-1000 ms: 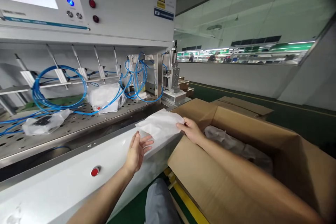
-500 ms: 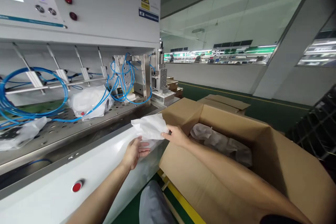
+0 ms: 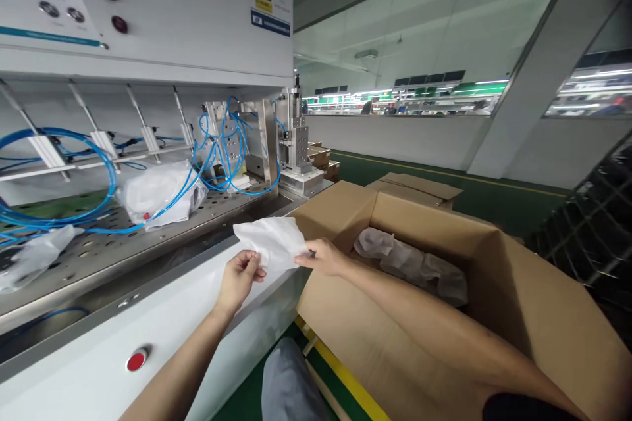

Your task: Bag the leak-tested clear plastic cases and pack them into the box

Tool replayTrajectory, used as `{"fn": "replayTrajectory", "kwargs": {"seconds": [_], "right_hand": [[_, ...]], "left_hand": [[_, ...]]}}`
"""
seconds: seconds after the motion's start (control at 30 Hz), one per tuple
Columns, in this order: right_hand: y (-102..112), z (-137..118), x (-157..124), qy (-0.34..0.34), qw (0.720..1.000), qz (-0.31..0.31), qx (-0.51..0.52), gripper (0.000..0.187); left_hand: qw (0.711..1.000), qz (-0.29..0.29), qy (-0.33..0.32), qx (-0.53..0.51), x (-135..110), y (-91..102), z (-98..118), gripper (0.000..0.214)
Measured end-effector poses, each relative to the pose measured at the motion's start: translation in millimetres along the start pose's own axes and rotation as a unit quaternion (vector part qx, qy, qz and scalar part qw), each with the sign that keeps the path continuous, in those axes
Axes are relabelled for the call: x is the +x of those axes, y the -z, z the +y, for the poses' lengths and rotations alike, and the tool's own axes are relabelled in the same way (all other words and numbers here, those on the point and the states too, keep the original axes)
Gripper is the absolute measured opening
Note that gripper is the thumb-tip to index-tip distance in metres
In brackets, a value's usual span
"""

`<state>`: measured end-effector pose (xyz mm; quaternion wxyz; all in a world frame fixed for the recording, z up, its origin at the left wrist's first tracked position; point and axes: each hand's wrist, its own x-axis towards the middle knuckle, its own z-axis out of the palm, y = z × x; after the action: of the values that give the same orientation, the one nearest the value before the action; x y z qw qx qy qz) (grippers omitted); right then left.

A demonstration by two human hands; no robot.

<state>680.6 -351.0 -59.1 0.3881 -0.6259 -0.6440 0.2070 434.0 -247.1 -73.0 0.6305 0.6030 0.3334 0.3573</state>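
A crumpled white sheet of thin soft material (image 3: 269,243) hangs between my two hands. My left hand (image 3: 239,279) pinches its lower edge, and my right hand (image 3: 320,258) pinches its right corner. Both hands are just above the white front panel of a machine (image 3: 162,283), beside the rim of an open cardboard box (image 3: 340,210). Inside the box lie bundles wrapped in translucent grey-white plastic (image 3: 409,266). My right forearm rests across the near box wall.
The machine has a perforated steel bed (image 3: 93,243) with white plastic bags (image 3: 160,194) and blue pneumatic tubing (image 3: 59,204) on it. A red button (image 3: 136,360) sits on its front. A black crate (image 3: 592,223) stands at right. Co-workers are far off.
The whole view has shifted left as my head turned right. My left hand has gone from open under the sheet to pinching it, and the sheet now hangs between both hands.
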Motion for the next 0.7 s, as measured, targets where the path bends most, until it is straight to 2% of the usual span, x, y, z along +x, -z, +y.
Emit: {"fn": "replayTrajectory", "kwargs": {"seconds": [0.07, 0.1, 0.17, 0.23, 0.3, 0.4, 0.5, 0.57, 0.6, 0.7], "right_hand": [[2, 0, 3, -0.065, 0.991, -0.013, 0.114, 0.047], [2, 0, 5, -0.099, 0.976, -0.019, 0.195, 0.051], [0, 0, 6, -0.153, 0.921, -0.045, 0.355, 0.058], [-2, 0, 4, -0.181, 0.867, -0.087, 0.457, 0.064], [-3, -1, 1, -0.182, 0.837, -0.104, 0.506, 0.062], [-2, -4, -1, -0.162, 0.809, -0.08, 0.559, 0.058], [-2, -8, 0, -0.153, 0.802, -0.044, 0.575, 0.059], [-4, -8, 3, -0.15, 0.812, 0.016, 0.564, 0.055], [-5, -7, 5, -0.147, 0.815, 0.058, 0.557, 0.052], [-10, -1, 10, -0.137, 0.806, 0.175, 0.549, 0.048]], "left_hand": [[0.997, -0.038, -0.048, 0.038, -7, 6.6, 9, 0.054], [0.993, -0.063, -0.072, 0.063, -10, 10.6, 13, 0.049], [0.981, -0.117, -0.111, 0.108, -16, 19.4, 22, 0.039], [0.964, -0.179, -0.137, 0.141, -20, 27.5, 30, 0.031], [0.949, -0.227, -0.151, 0.158, -22, 33.6, 36, 0.027], [0.936, -0.27, -0.145, 0.173, -24, 38.2, 45, 0.026], [0.931, -0.288, -0.114, 0.191, -23, 39.6, 49, 0.029], [0.946, -0.244, -0.087, 0.193, -20, 40.6, 45, 0.035], [0.961, -0.194, -0.074, 0.185, -19, 41.3, 42, 0.04], [0.994, 0.012, -0.035, 0.102, -13, 44.0, 28, 0.055]]}}
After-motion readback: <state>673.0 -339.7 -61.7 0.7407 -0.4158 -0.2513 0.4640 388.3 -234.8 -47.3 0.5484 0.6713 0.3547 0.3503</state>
